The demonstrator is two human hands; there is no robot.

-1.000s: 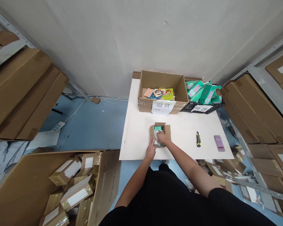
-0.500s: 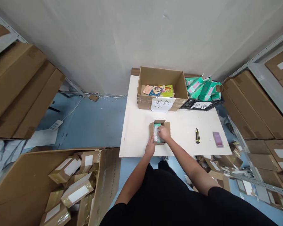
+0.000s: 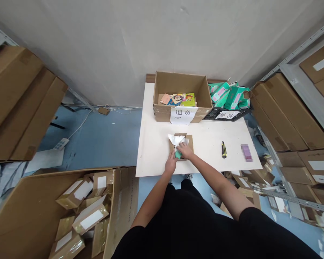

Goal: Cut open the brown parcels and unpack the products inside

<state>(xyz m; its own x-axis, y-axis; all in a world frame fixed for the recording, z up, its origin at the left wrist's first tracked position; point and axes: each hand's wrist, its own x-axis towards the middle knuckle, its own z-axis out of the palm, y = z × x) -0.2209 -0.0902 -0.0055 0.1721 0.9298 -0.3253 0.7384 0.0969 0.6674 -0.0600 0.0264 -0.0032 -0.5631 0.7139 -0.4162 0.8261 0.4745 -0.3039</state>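
A small open cardboard box (image 3: 190, 141) stands near the front of the white table, its flaps spread. Inside it lies a green item (image 3: 178, 154), partly covered. White wrapping paper (image 3: 176, 139) sticks up over the box's far left edge. My right hand (image 3: 186, 151) reaches into the box, its fingers closed on the paper, though the fingertips are partly hidden. With my left hand (image 3: 170, 163) I grip the box's near left side. A black and yellow utility knife (image 3: 224, 149) lies on the table to the right, apart from both hands.
Behind stands a large labelled carton (image 3: 162, 114) holding colourful small boxes. Beside it a black crate (image 3: 212, 114) holds several green boxes (image 3: 234, 98). A blurred purple item (image 3: 246, 153) lies at right. A big carton of parcels (image 3: 125, 194) is at lower left; shelves flank both sides.
The white paper has come up out of the small box toward its far left edge, and more of the green item shows. My left hand stays at the box's side. The view has shifted slightly.
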